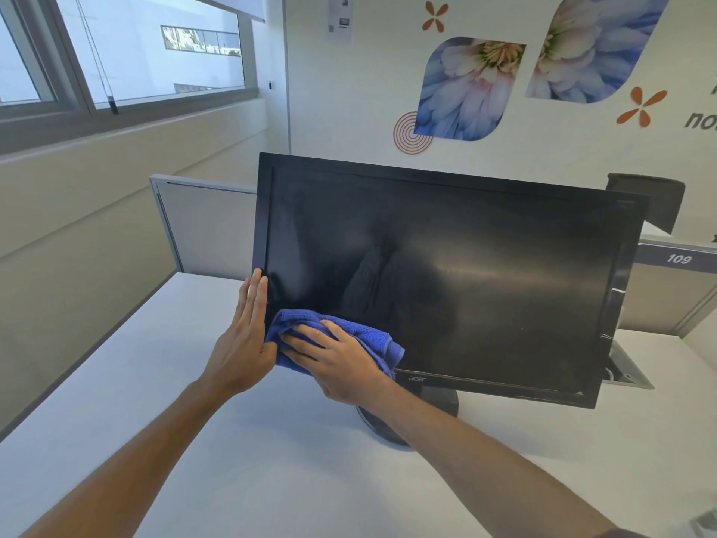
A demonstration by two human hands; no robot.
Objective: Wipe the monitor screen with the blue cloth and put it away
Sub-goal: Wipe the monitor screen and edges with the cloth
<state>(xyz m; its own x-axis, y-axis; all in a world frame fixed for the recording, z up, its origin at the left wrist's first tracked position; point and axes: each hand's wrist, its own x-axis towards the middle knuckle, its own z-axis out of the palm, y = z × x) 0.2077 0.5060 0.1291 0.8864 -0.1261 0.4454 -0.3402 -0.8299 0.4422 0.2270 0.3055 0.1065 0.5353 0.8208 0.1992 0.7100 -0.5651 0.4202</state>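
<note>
A black monitor (446, 273) with a dark, smeared screen stands on a round base on the white desk. A bunched blue cloth (349, 332) is pressed against the screen's lower left corner under my right hand (341, 359), whose fingers spread flat over it. My left hand (244, 335) lies flat along the monitor's left edge, fingers together and pointing up, its thumb touching the cloth. The cloth hides the monitor's lower left corner.
The white desk (271, 479) stretches toward me. Grey partition panels (205, 227) stand behind the monitor. A cable opening (628, 374) sits in the desk at the right. A dark chair back (648, 200) shows beyond the partition. A window fills the upper left.
</note>
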